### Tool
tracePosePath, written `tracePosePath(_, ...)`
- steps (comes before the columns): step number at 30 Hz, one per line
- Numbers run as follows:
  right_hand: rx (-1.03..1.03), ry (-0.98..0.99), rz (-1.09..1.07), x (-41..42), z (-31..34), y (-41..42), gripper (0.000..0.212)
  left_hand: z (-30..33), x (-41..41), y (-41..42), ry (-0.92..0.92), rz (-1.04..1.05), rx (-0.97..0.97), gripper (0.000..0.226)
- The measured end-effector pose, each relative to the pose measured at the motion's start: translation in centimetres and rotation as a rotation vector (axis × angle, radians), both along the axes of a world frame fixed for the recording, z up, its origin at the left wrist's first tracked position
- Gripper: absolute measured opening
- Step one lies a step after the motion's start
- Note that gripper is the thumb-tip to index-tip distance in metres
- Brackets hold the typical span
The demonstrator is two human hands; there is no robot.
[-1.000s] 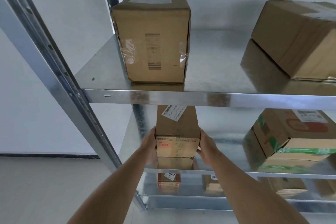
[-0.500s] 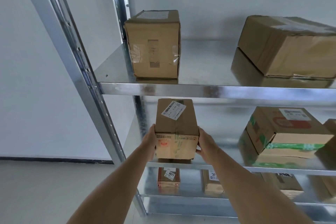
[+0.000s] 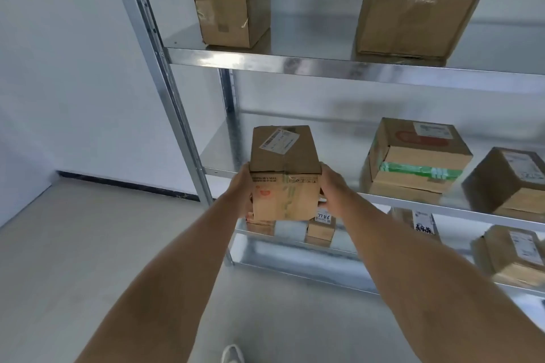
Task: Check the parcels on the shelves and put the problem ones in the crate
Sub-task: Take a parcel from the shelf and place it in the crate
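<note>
Shiny metal shelves (image 3: 339,66) stand by a white wall. Both hands hold one small parcel (image 3: 284,174) between them, left hand (image 3: 243,194) on its left side, right hand (image 3: 334,190) on its right, just in front of the middle shelf, its long side pointing away

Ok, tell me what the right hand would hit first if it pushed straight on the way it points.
The right hand points toward the rack, gripping the held parcel. Straight on, it would probably meet the middle shelf's front edge first; depth is unclear.
</note>
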State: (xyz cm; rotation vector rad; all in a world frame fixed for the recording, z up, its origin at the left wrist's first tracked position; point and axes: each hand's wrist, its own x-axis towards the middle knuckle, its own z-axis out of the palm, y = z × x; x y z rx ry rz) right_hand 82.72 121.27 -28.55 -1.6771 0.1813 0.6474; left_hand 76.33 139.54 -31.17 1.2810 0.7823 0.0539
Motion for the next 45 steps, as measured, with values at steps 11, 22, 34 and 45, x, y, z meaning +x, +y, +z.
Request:
tracePosePath(11,0.039,0.116,-0.067,-10.8,-4.3,-8.3,0.028,-3.4,-10.1,-7.4,0.055,-0.104,-0.032,0.032)
tracePosePath(22,0.030,0.198,-0.195,-18.0,-7.8,-18.5,0.020,-5.4,-15.9,-17.3,0.206,-0.245,-0.018,0.034)
tracePosePath(34,0.077,0.254,-0.352,-19.0,-10.8,-42.2,0.021,-7.4,-13.8,-40.6,0.260,-0.389,0.047,0.033)
tracePosePath(45,0.082,0.330,-0.658,-18.0,-13.2,-67.2,0.023,-11.0,-7.7,-66.0,0.327,-0.634,0.072,0.034)
